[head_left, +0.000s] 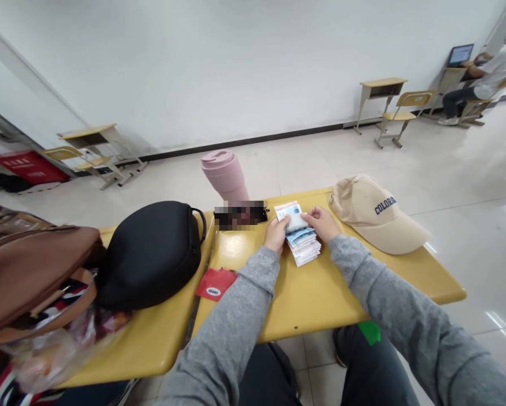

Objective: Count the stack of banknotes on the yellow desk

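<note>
paper stack (306, 249) nr "color…" cap (358, 206)

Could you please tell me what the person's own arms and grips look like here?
The left sleeve and right sleeve are long, flecked grey and soft-looking, wrinkled along the forearms and bunched near the wrists, with no print that I can see. The left grip and right grip are bare of gloves; no watch shows at either wrist.

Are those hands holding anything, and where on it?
Papers: the left hand holds their left edge, thumb on top; the right hand touches their right edge, grip unclear.
</note>
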The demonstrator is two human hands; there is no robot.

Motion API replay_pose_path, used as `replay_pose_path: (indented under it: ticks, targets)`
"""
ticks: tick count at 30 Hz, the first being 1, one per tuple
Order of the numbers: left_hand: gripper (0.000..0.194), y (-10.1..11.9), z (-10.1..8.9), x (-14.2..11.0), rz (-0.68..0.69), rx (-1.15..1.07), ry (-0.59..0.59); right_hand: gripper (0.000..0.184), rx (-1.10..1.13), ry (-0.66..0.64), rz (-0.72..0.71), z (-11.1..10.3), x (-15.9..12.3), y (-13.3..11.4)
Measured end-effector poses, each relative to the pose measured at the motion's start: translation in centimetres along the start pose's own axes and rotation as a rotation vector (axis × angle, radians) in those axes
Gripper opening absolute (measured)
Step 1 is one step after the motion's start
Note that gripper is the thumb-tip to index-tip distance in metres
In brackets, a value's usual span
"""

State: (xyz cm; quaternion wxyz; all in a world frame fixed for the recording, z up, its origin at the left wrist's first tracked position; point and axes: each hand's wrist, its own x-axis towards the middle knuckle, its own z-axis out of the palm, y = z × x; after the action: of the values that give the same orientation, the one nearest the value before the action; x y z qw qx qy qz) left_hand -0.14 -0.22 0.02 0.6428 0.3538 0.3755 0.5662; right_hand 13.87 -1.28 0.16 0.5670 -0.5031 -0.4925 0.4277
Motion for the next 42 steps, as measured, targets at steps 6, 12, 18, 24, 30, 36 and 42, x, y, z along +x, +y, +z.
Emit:
replay_pose_path:
  ticks: [6,12,18,24,30,36,42]
  targets:
    - [0.038,-0.1,-0.1,0.0,0.012,0.052,-0.021,0.038,-0.043,-0.043,-0.014,0.0,0.1,0.3]
    - [0.038,-0.2,-0.2,0.0,0.021,0.071,-0.008,0.038,-0.034,-0.058,-0.024,0.1,0.0,0.4]
    - [0.035,0.0,-0.1,-0.2,0.019,0.079,-0.013,0.036,0.021,-0.061,-0.003,0.2,-0.1,0.2]
    - [0.035,0.1,-0.1,-0.4,0.027,0.091,-0.009,0.037,0.048,-0.074,0.004,0.2,-0.3,0.2]
    - [0.032,-0.1,-0.1,-0.3,0.044,0.108,-0.022,0.033,0.065,-0.088,0.025,0.0,-0.6,-0.3]
    - [0.031,-0.3,-0.1,-0.1,0.074,0.109,-0.03,0.025,0.08,-0.093,0.04,-0.1,-0.7,-0.7]
    - [0.03,-0.4,-0.1,-0.1,0.075,0.104,-0.028,0.019,0.065,-0.104,0.072,-0.3,-0.2,0.0]
